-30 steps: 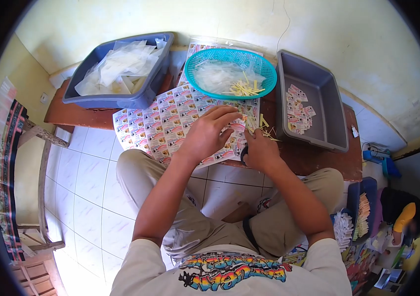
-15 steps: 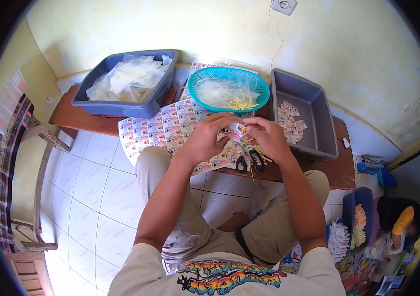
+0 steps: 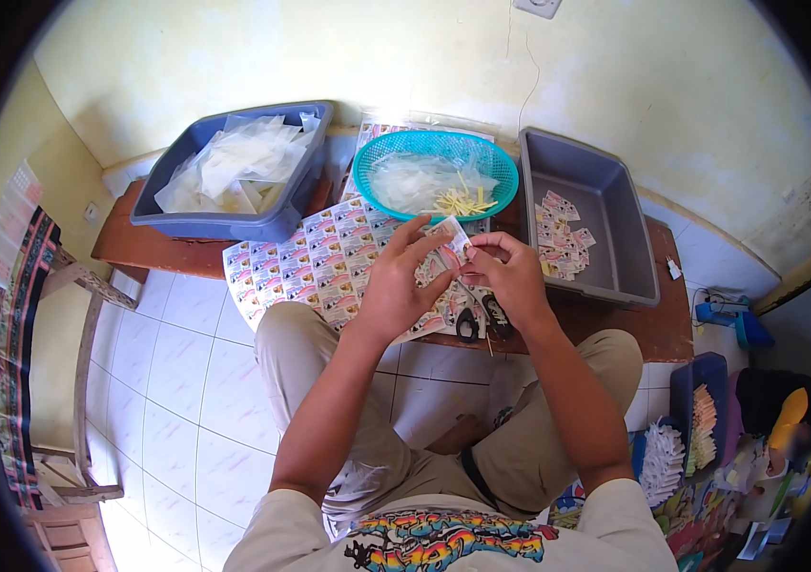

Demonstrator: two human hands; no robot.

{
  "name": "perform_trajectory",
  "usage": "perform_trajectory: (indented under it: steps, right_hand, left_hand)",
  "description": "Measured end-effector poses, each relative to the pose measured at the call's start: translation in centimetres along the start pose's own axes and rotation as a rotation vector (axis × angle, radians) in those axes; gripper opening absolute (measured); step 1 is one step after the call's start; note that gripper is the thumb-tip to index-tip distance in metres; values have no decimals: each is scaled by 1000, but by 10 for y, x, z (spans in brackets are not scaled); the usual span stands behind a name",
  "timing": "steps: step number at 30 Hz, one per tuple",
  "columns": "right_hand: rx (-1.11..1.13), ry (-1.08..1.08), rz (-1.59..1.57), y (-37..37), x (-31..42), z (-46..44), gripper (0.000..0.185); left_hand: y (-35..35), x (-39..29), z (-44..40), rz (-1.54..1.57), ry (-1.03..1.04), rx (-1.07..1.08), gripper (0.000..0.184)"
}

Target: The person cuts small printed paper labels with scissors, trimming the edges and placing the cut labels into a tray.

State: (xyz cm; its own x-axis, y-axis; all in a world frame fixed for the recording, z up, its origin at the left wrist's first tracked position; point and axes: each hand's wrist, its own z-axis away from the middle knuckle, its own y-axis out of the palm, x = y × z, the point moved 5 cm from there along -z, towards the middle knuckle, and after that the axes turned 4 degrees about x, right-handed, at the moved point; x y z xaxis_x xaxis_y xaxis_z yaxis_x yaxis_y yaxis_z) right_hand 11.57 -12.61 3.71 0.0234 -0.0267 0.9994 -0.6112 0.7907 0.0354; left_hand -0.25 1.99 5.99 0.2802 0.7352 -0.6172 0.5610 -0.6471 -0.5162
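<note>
A small printed packet [image 3: 453, 236] is between my hands, above the printed label sheets [image 3: 324, 253] on the wooden bench. My right hand [image 3: 512, 276] pinches its right side. My left hand [image 3: 403, 284] is spread at its left side, fingers apart, thumb pointing at the packet. Black-handled scissors [image 3: 468, 324] lie under my right hand at the bench's front edge, their blades partly hidden. Just behind the packet stands a turquoise basket [image 3: 363, 183] with clear plastic bags [image 3: 415, 181] and yellow strips [image 3: 465, 200].
A blue-grey tub [image 3: 281, 224] with translucent bags stands at the left. At the right, a grey tub [image 3: 634, 248] holds several printed packets [image 3: 563, 238]. Farther right on the floor are a blue container [image 3: 680, 381] with paper bundles and another person [image 3: 787, 419].
My right hand has lifted away from the bench and pinches the packet, leaving the scissors lying there. My left hand has spread its fingers. The camera view has shifted.
</note>
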Motion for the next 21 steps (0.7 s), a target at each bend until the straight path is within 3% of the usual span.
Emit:
perform_trajectory:
  steps: [3,10,14,21]
  right_hand:
    - [0,47,-118,3,-5,1,21]
    - [73,85,23,10,-5,2,25]
    - [88,29,189,5,-10,0,27]
    - [17,-16,103,0,-16,-2,28]
  left_hand:
    - [6,9,4,107,-112,9,46]
    - [4,20,6,303,-267,4,42]
    - [7,26,3,298,-194,22,42]
    - [16,24,1,308,-251,-12,32]
